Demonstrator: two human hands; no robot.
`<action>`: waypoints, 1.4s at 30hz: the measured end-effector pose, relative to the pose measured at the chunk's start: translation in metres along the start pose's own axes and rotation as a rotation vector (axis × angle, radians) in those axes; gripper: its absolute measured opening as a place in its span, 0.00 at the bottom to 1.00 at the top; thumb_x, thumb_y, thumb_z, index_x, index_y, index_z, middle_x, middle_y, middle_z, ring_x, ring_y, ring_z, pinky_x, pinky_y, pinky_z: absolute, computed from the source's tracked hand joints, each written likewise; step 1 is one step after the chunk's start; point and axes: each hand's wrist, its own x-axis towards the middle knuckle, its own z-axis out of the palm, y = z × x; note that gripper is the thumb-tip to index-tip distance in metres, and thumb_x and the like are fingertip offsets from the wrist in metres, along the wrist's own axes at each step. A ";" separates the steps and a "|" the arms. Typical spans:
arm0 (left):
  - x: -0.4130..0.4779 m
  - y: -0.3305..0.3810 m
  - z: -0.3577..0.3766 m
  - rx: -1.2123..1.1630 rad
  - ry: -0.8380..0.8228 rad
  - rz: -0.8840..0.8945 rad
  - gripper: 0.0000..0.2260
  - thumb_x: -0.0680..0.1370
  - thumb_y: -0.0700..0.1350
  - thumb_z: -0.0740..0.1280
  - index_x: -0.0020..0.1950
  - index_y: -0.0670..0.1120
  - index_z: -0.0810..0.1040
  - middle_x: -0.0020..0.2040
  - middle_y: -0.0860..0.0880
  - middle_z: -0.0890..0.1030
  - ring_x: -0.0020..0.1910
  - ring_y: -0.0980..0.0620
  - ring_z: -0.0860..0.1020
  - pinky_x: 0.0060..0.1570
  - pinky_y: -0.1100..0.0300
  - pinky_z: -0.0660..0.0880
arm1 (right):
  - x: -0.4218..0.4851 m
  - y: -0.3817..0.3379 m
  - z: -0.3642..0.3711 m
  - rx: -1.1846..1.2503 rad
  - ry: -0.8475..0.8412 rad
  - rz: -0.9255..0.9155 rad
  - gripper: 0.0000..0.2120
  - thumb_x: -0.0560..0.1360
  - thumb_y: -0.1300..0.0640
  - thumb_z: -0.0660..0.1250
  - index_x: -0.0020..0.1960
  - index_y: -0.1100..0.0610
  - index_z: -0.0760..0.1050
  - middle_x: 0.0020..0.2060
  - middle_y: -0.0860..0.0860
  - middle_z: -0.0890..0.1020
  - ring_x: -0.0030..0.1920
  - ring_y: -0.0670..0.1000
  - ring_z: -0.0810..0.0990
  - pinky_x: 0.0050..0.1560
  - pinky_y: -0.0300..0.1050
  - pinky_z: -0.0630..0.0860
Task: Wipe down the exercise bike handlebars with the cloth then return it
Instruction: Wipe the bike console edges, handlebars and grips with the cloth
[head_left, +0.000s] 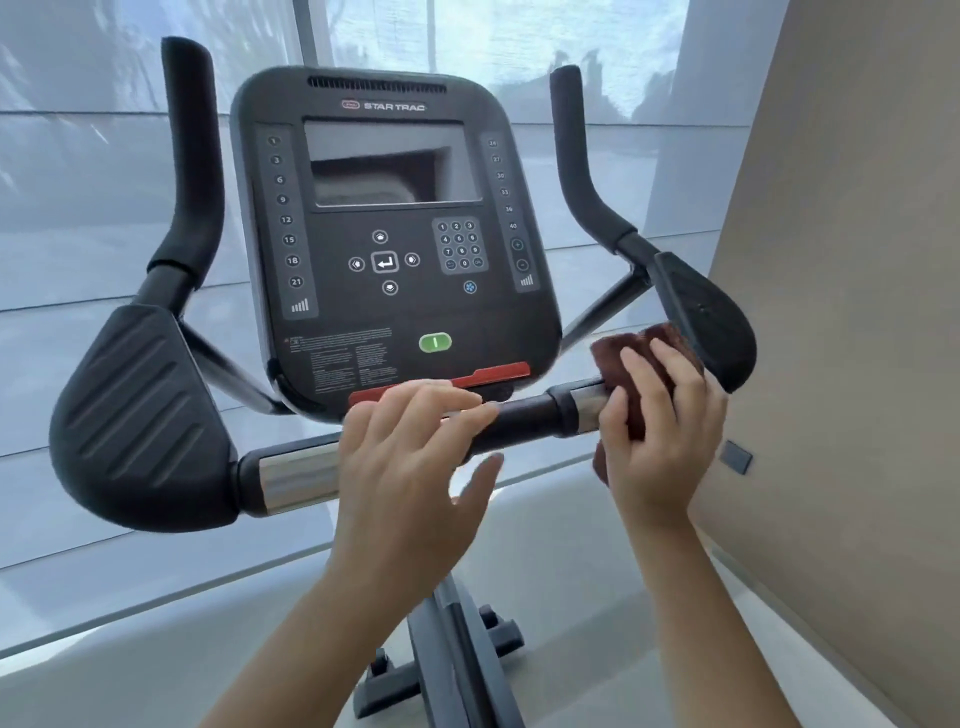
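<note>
Where handlebar (519, 415) meets pad (711, 322), cloth (618, 353) gripped in right hand (660, 415); left hand (405, 467) slack-fingered on handlebar.

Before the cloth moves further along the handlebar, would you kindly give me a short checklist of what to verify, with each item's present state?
1. Cloth held securely: ok, the right hand has its fingers curled round it.
2. Cloth touching the handlebar: ok, it is wrapped on the bar's right end.
3. Left hand steadying the bar: cannot tell; its fingers lie over the middle of the bar, but the hand is blurred.
4. Green button away from both hands: ok.
5. Left elbow pad already wiped: cannot tell.
6. Spot for returning the cloth: cannot tell, none is in view.
</note>
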 end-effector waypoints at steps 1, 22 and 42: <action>0.007 0.005 0.006 -0.012 -0.029 0.025 0.12 0.70 0.49 0.67 0.51 0.46 0.81 0.49 0.50 0.81 0.52 0.48 0.75 0.49 0.55 0.64 | 0.006 0.006 -0.003 -0.013 -0.029 0.014 0.13 0.75 0.59 0.60 0.54 0.62 0.78 0.53 0.61 0.81 0.53 0.62 0.75 0.57 0.55 0.73; 0.021 0.014 0.041 0.025 0.003 -0.001 0.08 0.70 0.49 0.69 0.42 0.46 0.83 0.35 0.50 0.81 0.31 0.47 0.77 0.30 0.57 0.70 | 0.070 -0.003 -0.026 0.176 -0.727 -0.151 0.11 0.73 0.53 0.61 0.50 0.52 0.80 0.46 0.49 0.82 0.43 0.53 0.78 0.43 0.47 0.76; 0.022 0.014 0.048 0.085 0.051 0.010 0.07 0.72 0.49 0.66 0.42 0.48 0.82 0.37 0.53 0.81 0.34 0.48 0.78 0.33 0.57 0.67 | 0.010 0.027 0.017 0.122 0.230 0.148 0.11 0.71 0.61 0.61 0.47 0.62 0.81 0.46 0.60 0.82 0.47 0.62 0.79 0.50 0.55 0.76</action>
